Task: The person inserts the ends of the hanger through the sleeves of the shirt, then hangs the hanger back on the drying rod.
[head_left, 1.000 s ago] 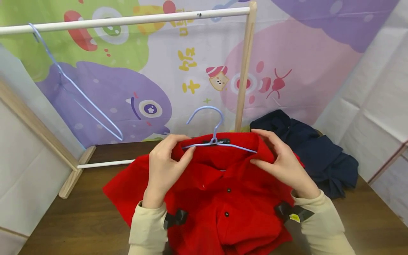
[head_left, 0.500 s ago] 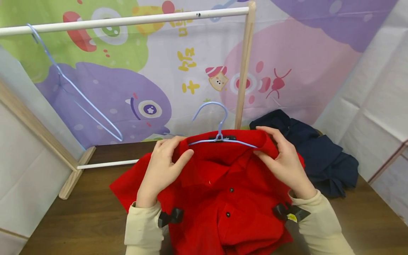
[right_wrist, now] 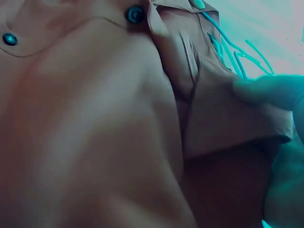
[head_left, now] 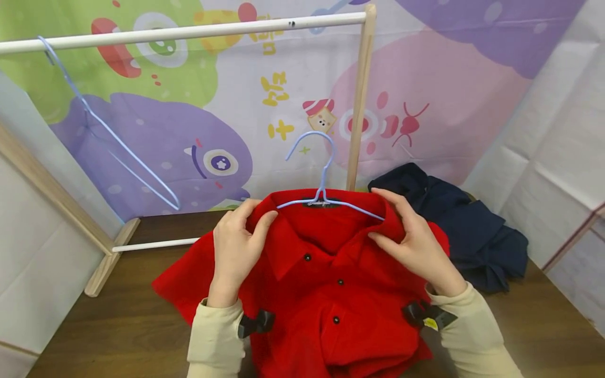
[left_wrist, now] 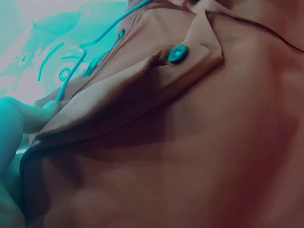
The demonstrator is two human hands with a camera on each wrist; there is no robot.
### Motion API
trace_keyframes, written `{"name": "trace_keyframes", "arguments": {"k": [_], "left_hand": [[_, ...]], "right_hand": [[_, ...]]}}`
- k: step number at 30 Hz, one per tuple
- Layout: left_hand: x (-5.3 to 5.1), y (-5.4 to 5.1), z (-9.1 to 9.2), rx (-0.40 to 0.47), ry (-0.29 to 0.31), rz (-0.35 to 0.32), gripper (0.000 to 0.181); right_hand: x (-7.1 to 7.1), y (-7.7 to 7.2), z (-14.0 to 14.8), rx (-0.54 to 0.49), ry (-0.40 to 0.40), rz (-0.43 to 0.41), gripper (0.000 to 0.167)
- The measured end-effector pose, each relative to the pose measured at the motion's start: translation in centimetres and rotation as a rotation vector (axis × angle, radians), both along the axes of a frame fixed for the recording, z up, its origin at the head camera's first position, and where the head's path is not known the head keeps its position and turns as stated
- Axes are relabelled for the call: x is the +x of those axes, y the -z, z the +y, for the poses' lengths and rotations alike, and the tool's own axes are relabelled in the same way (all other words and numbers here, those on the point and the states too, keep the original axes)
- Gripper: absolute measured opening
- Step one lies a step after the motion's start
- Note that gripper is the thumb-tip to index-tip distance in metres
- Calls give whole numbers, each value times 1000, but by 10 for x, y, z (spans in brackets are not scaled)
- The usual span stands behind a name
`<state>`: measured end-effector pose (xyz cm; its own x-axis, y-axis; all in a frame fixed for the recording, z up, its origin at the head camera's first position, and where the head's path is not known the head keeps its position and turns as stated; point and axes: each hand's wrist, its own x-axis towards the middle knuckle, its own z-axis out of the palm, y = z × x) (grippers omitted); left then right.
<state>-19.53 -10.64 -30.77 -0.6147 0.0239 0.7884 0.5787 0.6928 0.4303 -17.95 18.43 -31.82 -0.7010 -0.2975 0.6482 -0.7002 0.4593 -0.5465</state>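
A red short-sleeved shirt (head_left: 302, 304) with dark buttons is held up by its collar in the head view. Inside its neck sits a light-blue wire hanger (head_left: 323, 181), hook upward, its arms running under the collar on both sides. My left hand (head_left: 236, 249) pinches the left side of the collar between thumb and fingers. On the other side my right hand (head_left: 418, 244) grips the collar likewise. Both wrist views show the collar close up, with the left thumb (left_wrist: 35, 116) and the right thumb (right_wrist: 270, 90) on the cloth. The hanger's lower ends are hidden inside the shirt.
A rack with a white rail (head_left: 189, 34) and wooden posts stands behind the shirt. Another light-blue hanger (head_left: 125, 147) hangs at its left. A dark navy garment (head_left: 468, 226) lies heaped at the right on the brown wooden table (head_left: 127, 325).
The hanger's hook has risen higher above the collar. The collar now lies more open, showing its label and a top button. Both hands keep hold, having shifted slightly.
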Motion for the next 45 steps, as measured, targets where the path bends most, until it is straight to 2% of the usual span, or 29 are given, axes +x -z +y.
{"name": "trace_keyframes", "arguments": {"k": [4, 9, 13, 19, 24, 30, 34, 36, 38, 41, 45], "left_hand": [[0, 0, -1, 39, -38, 12, 17], [0, 0, -3, 76, -72, 10, 19], [0, -1, -6, 79, -70, 19, 19], [2, -3, -9, 56, -19, 35, 18], [4, -4, -8, 54, -8, 40, 17], [8, -5, -7, 49, 23, 39, 15], [9, -6, -4, 32, 48, 57, 15], [9, -7, -3, 24, 58, 58, 15], [9, -8, -1, 16, 67, 39, 17], [10, -9, -2, -14, 87, -24, 19], [14, -8, -9, -90, 123, -137, 22]], "right_hand": [[2, -1, -2, 58, -28, 16, 83], [3, -2, -4, 145, 2, 67, 85], [4, -1, -4, 154, -4, 63, 85], [4, 1, -4, 120, 10, 42, 64], [3, 1, -5, 86, 43, 91, 54], [4, 1, -5, 83, 142, 91, 53], [3, 2, -4, 112, 203, 134, 34], [2, 3, -4, 128, 253, 197, 21], [0, 5, -4, 134, 306, 274, 22], [-3, 6, -5, 111, 354, 385, 41], [-4, 7, -2, 75, 361, 419, 49]]}}
